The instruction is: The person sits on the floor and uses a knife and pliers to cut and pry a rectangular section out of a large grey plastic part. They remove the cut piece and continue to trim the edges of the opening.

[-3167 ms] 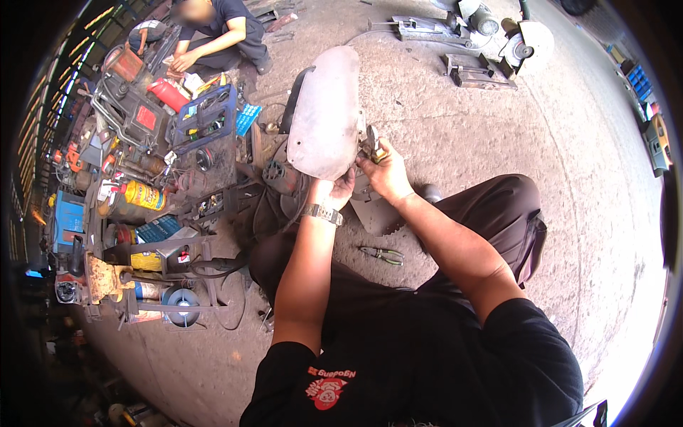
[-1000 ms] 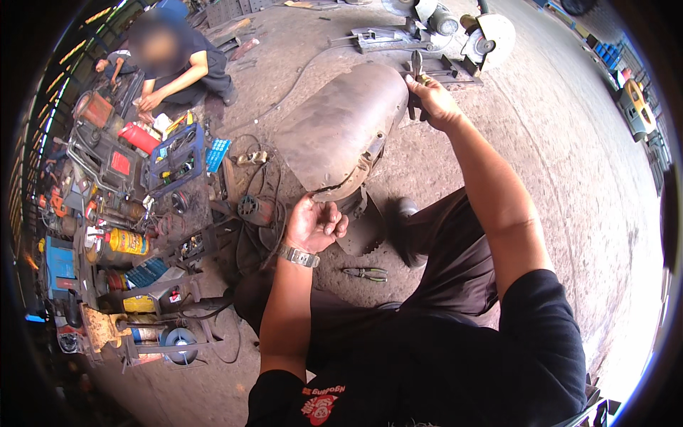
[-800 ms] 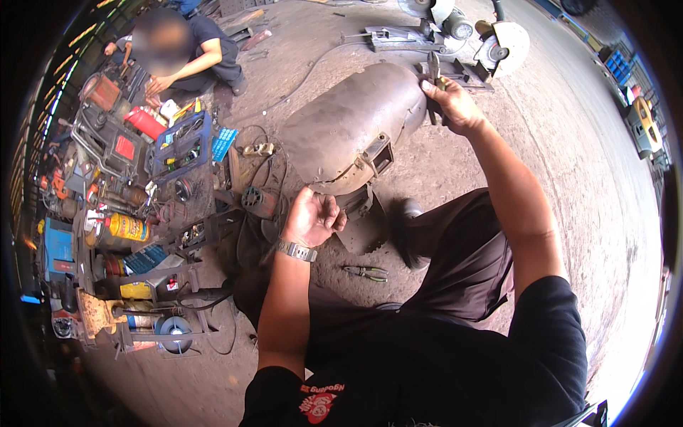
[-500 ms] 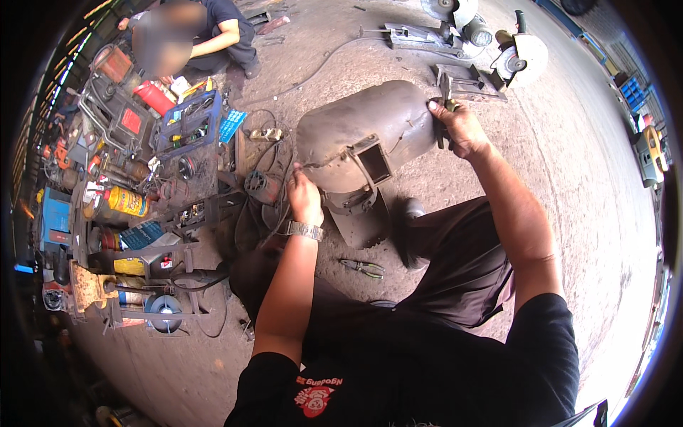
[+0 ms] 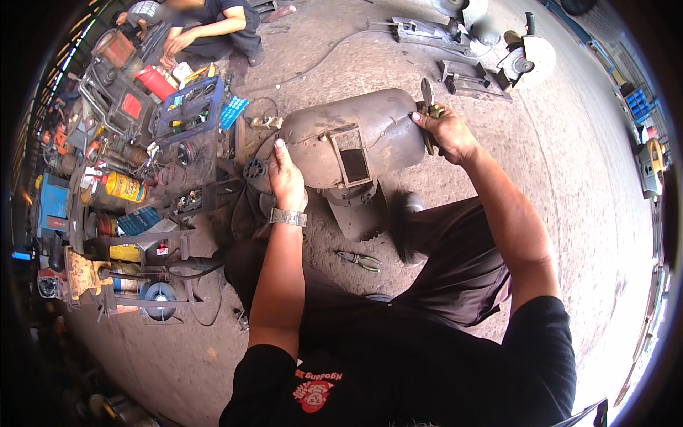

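A worn grey welding helmet [image 5: 313, 135] hangs in front of me, lying sideways with its rectangular framed window [image 5: 352, 156] toward me. My left hand [image 5: 286, 174] grips its left end, thumb on the outer face and fingers hidden behind. At the other end, my right hand [image 5: 448, 132] pinches the helmet's edge with the thumb on the shell. A plier-like metal tool [image 5: 427, 91] with some green on it sticks up from that same hand; its exact kind is unclear. Below the helmet is a flat metal plate [image 5: 361, 217]. Green-handled pliers [image 5: 359, 260] lie on the floor between my legs.
At left stand a blue toolbox [image 5: 188, 107], a yellow container [image 5: 124, 186], a red cylinder [image 5: 155, 82] and metal frames. A co-worker [image 5: 213, 28] crouches at far left. Cut-off saws [image 5: 526, 62] stand at far right. A cable [image 5: 320, 62] crosses the floor.
The helmet has shifted slightly left and turned, its window now more upright. My left thumb has moved up onto its left end. The co-worker has leaned back, hands now showing.
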Demonstrator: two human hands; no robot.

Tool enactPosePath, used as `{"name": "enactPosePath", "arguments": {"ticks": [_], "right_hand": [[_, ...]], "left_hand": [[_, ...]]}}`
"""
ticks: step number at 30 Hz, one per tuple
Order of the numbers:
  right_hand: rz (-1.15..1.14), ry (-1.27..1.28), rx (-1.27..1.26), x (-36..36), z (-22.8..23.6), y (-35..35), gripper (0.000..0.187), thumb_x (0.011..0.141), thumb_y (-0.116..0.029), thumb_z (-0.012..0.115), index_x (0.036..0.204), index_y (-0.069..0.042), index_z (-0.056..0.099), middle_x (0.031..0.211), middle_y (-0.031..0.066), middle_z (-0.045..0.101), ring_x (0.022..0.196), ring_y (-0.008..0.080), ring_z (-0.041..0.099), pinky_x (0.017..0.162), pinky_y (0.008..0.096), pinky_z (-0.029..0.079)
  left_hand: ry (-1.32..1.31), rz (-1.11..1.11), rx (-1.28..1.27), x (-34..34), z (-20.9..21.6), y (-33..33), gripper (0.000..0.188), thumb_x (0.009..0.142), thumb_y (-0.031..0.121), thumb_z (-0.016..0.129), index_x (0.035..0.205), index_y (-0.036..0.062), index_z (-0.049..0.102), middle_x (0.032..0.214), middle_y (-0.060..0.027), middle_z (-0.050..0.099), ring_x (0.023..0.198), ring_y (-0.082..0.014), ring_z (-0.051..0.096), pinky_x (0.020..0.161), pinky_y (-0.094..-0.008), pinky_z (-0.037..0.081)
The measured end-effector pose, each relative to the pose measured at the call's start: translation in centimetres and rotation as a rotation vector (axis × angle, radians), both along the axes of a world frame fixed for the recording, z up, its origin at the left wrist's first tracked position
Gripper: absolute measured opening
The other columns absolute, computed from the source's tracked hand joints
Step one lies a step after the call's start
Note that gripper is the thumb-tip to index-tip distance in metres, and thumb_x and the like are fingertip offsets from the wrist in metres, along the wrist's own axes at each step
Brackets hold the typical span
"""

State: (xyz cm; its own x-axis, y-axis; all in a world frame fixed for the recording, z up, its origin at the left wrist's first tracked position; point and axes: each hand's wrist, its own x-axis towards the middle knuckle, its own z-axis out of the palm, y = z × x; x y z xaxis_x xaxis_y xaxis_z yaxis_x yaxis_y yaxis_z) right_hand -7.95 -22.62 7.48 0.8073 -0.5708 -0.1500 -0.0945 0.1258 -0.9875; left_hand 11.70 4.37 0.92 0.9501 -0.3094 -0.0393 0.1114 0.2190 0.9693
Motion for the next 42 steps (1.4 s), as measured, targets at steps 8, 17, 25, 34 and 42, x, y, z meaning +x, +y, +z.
{"name": "enactPosePath", "arguments": {"ticks": [8, 17, 25, 34, 42], "right_hand": [[-0.017, -0.052, -0.02, -0.5, -0.8, 0.1, 0.02, 0.095, -0.018, 0.076, 0.109, -0.008, 0.067, 0.092, -0.0032, 0.066, 0.084, 0.0075, 0.056, 0.077, 0.0263, 0.048], [-0.018, -0.05, -0.111, -0.6, -1.2, 0.3, 0.017, 0.095, -0.018, 0.076, 0.106, -0.009, 0.066, 0.08, -0.004, 0.063, 0.065, 0.0066, 0.053, 0.052, 0.0256, 0.042], [0.062, 0.02, -0.168, -0.5, -1.5, 0.7, 0.023, 0.096, -0.021, 0.075, 0.113, -0.009, 0.067, 0.083, -0.005, 0.064, 0.069, 0.0051, 0.053, 0.058, 0.0246, 0.043], [0.082, 0.177, -0.402, -0.4, 0.5, -0.5, 0.042, 0.097, -0.034, 0.073, 0.125, -0.003, 0.065, 0.086, 0.0049, 0.069, 0.074, 0.0116, 0.062, 0.059, 0.0262, 0.047], [0.427, 0.22, -0.413, 1.8, -0.1, -1.5, 0.034, 0.099, -0.023, 0.071, 0.125, -0.002, 0.063, 0.101, -0.0016, 0.068, 0.095, 0.01, 0.055, 0.088, 0.0274, 0.045]], "left_hand": [[0.042, -0.11, -0.265, 1.2, -0.1, 0.8, 0.041, 0.107, 0.032, 0.058, 0.132, -0.0003, 0.061, 0.131, -0.0082, 0.065, 0.119, -0.0167, 0.06, 0.104, -0.034, 0.048], [0.04, -0.146, -0.268, 1.5, 0.7, 1.6, 0.037, 0.105, 0.028, 0.061, 0.128, -0.0009, 0.064, 0.124, -0.0057, 0.067, 0.115, -0.0137, 0.059, 0.104, -0.0314, 0.045], [0.033, 0.04, -0.137, 0.0, 2.3, 1.3, 0.037, 0.101, 0.035, 0.068, 0.115, 0.0009, 0.07, 0.107, 0.0019, 0.067, 0.098, -0.0088, 0.055, 0.091, -0.0263, 0.044], [0.052, -0.051, -0.061, 0.6, 3.5, 1.7, 0.035, 0.101, 0.033, 0.068, 0.11, 0.0001, 0.071, 0.102, 0.0012, 0.067, 0.092, -0.0082, 0.055, 0.084, -0.0255, 0.045], [0.056, -0.233, 0.037, -1.6, 3.2, 0.6, 0.031, 0.1, 0.033, 0.07, 0.094, 0.0023, 0.071, 0.084, 0.0056, 0.059, 0.078, -0.0053, 0.046, 0.071, -0.0238, 0.04]]}}
